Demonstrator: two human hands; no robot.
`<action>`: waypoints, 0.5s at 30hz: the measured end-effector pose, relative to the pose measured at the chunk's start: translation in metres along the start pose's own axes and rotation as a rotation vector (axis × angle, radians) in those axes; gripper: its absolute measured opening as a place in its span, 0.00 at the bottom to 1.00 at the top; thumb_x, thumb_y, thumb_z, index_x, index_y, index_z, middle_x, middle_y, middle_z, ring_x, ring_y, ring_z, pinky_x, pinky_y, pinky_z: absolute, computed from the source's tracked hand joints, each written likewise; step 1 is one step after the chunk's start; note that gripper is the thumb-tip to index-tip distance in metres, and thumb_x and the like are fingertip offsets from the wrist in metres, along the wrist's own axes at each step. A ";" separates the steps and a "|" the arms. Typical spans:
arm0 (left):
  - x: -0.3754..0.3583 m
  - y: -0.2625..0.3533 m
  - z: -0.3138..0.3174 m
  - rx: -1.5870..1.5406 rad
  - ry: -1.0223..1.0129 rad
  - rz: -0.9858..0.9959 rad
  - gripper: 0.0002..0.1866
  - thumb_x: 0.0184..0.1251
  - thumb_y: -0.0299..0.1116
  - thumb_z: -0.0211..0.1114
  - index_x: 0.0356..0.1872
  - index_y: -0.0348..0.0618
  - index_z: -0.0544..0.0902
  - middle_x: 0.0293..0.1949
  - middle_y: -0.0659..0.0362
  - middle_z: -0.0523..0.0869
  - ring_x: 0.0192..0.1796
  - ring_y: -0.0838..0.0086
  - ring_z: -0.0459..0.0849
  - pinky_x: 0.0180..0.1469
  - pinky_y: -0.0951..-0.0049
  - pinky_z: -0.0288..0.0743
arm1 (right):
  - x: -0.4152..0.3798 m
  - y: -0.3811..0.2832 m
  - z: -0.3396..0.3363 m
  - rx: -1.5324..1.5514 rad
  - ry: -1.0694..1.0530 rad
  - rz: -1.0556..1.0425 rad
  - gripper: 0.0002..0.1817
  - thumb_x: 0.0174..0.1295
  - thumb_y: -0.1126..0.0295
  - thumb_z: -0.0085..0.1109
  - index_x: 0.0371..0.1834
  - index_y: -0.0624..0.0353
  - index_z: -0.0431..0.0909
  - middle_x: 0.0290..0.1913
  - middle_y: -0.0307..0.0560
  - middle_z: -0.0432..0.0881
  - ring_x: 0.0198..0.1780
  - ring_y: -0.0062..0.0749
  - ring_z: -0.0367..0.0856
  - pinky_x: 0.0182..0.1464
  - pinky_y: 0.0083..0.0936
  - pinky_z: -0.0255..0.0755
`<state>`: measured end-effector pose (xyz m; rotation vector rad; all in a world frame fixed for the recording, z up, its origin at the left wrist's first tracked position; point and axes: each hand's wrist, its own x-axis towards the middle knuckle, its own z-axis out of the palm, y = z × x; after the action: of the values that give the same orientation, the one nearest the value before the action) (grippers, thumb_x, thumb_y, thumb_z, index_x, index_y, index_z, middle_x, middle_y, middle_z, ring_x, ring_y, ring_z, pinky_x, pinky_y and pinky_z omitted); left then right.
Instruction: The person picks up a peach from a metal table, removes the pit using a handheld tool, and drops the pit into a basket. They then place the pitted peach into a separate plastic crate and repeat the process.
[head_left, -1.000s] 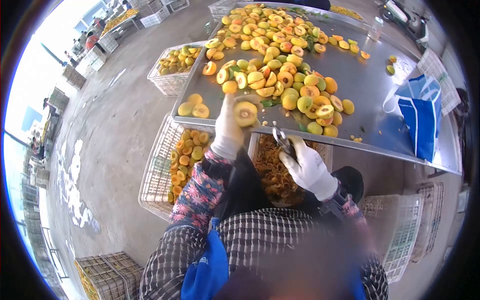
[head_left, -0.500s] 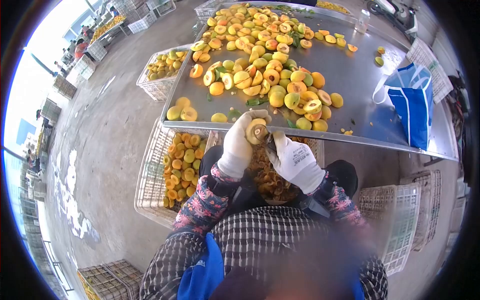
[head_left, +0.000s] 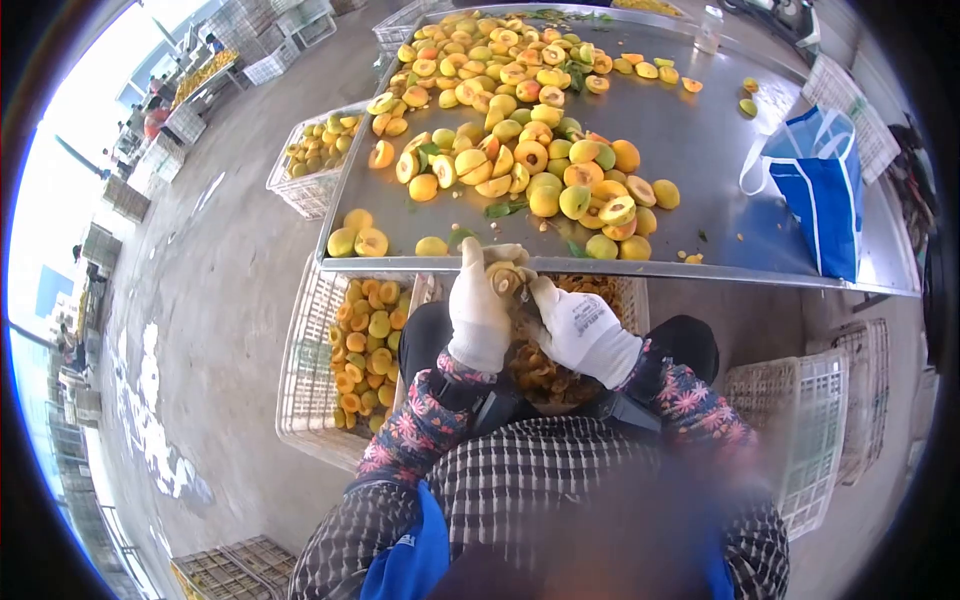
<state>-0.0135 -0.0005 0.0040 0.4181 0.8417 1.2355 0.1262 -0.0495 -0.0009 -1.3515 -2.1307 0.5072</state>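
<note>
My left hand [head_left: 480, 312], in a white glove, is closed around a halved yellow peach [head_left: 503, 281], cut face toward me and its brown centre showing. Close against it, my gloved right hand [head_left: 588, 330] pinches a small dark pitting tool [head_left: 525, 294]; its shape is mostly hidden by the fingers. Both hands are just below the near edge of the metal table [head_left: 690, 200]. Whole and halved yellow peaches [head_left: 490, 165] are heaped on the table. Under my hands, a crate of brownish peach scraps [head_left: 545, 372] sits between my knees.
A crate of peach halves [head_left: 362, 345] stands by my left knee, another filled crate [head_left: 320, 150] beyond it. On the table are a blue bag [head_left: 820, 210] and a clear jar [head_left: 709, 30]. White crates [head_left: 790, 430] stand at right. Other people are far left.
My hands and the peach half have come slightly down and left in view, off the table edge. The left fingers have straightened somewhat. The whole view has shifted a little.
</note>
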 end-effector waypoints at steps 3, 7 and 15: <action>-0.001 0.000 0.000 -0.048 -0.078 0.024 0.25 0.79 0.53 0.48 0.46 0.36 0.78 0.42 0.52 0.82 0.38 0.65 0.82 0.47 0.66 0.77 | 0.001 -0.004 -0.007 0.013 0.070 -0.018 0.21 0.64 0.66 0.56 0.57 0.63 0.66 0.35 0.64 0.82 0.35 0.61 0.82 0.35 0.49 0.75; -0.005 0.001 0.010 -0.102 -0.067 0.035 0.24 0.78 0.52 0.50 0.49 0.36 0.78 0.44 0.52 0.82 0.41 0.65 0.82 0.49 0.65 0.78 | 0.000 -0.012 -0.005 0.025 0.135 0.039 0.18 0.64 0.67 0.57 0.52 0.63 0.67 0.33 0.62 0.81 0.34 0.60 0.81 0.34 0.49 0.75; -0.010 -0.010 0.008 -0.203 -0.018 0.084 0.25 0.77 0.52 0.54 0.45 0.34 0.77 0.40 0.53 0.80 0.42 0.64 0.81 0.49 0.63 0.79 | -0.009 -0.017 0.008 0.066 0.156 0.087 0.13 0.64 0.68 0.56 0.45 0.62 0.66 0.29 0.62 0.79 0.30 0.60 0.80 0.31 0.48 0.74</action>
<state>-0.0021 -0.0119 0.0056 0.3020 0.6812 1.3791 0.1122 -0.0653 0.0003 -1.4037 -1.9211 0.4856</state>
